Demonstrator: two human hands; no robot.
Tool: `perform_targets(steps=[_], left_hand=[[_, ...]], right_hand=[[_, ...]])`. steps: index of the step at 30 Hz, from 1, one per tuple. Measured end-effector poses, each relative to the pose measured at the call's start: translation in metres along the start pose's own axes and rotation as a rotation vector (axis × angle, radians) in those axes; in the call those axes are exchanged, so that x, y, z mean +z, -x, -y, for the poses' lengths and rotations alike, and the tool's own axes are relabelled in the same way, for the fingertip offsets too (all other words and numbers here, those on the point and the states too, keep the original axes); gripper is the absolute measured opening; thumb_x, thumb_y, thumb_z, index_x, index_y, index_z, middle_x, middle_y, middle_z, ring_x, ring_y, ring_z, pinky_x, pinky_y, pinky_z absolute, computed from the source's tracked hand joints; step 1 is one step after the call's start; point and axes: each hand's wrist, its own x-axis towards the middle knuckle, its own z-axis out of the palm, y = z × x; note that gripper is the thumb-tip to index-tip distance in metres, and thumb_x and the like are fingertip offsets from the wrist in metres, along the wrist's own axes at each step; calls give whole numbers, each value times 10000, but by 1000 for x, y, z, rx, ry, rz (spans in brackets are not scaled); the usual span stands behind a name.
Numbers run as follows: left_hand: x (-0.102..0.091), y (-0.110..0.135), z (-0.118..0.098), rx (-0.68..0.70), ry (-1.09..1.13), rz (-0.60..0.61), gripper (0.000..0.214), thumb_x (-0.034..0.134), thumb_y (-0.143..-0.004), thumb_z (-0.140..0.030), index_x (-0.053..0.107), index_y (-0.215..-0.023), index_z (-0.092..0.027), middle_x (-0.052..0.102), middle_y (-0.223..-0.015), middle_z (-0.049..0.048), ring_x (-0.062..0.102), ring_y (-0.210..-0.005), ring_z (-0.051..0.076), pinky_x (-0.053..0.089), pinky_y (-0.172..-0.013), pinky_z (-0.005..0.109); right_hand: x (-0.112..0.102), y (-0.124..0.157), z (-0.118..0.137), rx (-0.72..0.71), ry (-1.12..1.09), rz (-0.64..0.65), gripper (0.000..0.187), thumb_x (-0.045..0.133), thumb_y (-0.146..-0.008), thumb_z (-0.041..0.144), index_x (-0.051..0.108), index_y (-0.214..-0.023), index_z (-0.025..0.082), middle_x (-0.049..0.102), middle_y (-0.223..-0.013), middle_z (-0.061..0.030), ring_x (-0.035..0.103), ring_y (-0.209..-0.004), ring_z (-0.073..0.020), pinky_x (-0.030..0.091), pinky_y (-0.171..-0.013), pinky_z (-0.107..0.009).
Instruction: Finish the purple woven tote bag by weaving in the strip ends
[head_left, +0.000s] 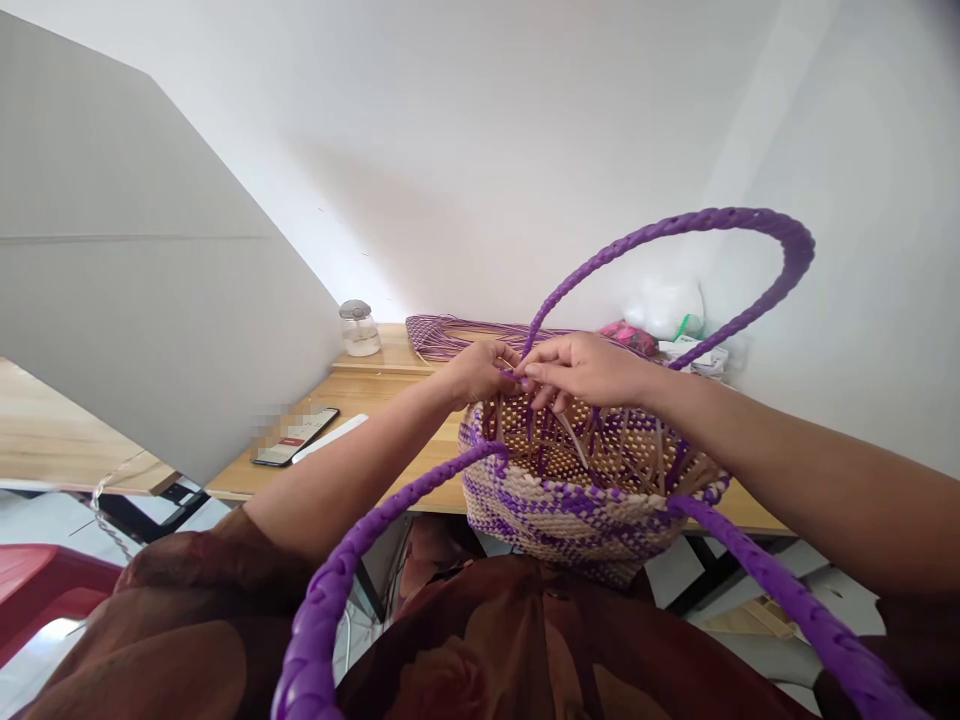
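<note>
the near purple handle (352, 560) runs off the bottom edge on both sides, so its loop never closes in view. fingertips of the left hand (480, 372) and right hand (581, 368) are tucked together at the far rim of the basket (570, 520) — can't tell which strand they pinch. the basket's bottom is hidden behind the lap. the phone (294, 436) has a blurred patch above it, screen too small to read. stuff in the far corner by the white bag (667, 305) — too small to make out. the red stool (37, 590) is cut by the left edge.
</note>
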Motion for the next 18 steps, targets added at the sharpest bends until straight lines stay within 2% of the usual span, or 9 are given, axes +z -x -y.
perform_targets(steps=[2,4,6,8,11,15,18], left_hand=[[1,3,-3,-21,53,-11,174,708,-648,-108,636,-801,-151,653,-689,5,548,-589,99,433,-593,250],[3,5,-6,-28,99,-10,178,685,-654,-76,627,-805,-150,639,-680,-8,539,-580,89,436,-599,245],[4,7,-7,-16,102,-15,184,673,-652,-57,627,-807,-146,637,-684,-9,543,-590,87,438,-606,239],[4,6,-6,16,66,-13,202,672,-645,-53,639,-821,-145,656,-715,2,563,-620,94,450,-626,242],[3,2,-2,80,-17,-13,252,712,-620,-79,655,-854,-154,685,-774,13,591,-673,112,471,-659,253],[3,-2,2,76,-33,-36,229,697,-619,-71,656,-830,-149,679,-742,7,592,-660,116,475,-654,258],[3,0,0,70,11,-38,246,667,-627,-44,660,-855,-135,685,-774,17,599,-677,113,488,-690,265]], right_hand=[[-2,2,-3,25,-48,-2,342,476,-961,427,645,-996,131,726,-1026,-131,713,-791,-165,568,-616,-249],[-2,4,-7,70,3,-15,348,476,-948,455,638,-914,149,733,-951,-110,703,-744,-163,546,-601,-262],[-1,5,-9,75,234,-92,294,508,-919,424,633,-844,170,722,-809,-67,673,-668,-155,494,-574,-268],[3,4,-9,12,560,-216,211,563,-869,371,628,-797,183,690,-726,-43,637,-642,-164,429,-564,-281],[9,0,-6,-94,913,-295,161,590,-827,333,635,-817,179,683,-763,-65,623,-690,-203,368,-571,-303],[8,-4,-5,-87,1021,-260,170,521,-844,281,644,-886,172,685,-804,-93,621,-705,-220,350,-576,-308],[5,-3,-8,-46,1031,-291,176,509,-825,249,642,-910,171,673,-801,-98,595,-663,-209,335,-564,-307]])
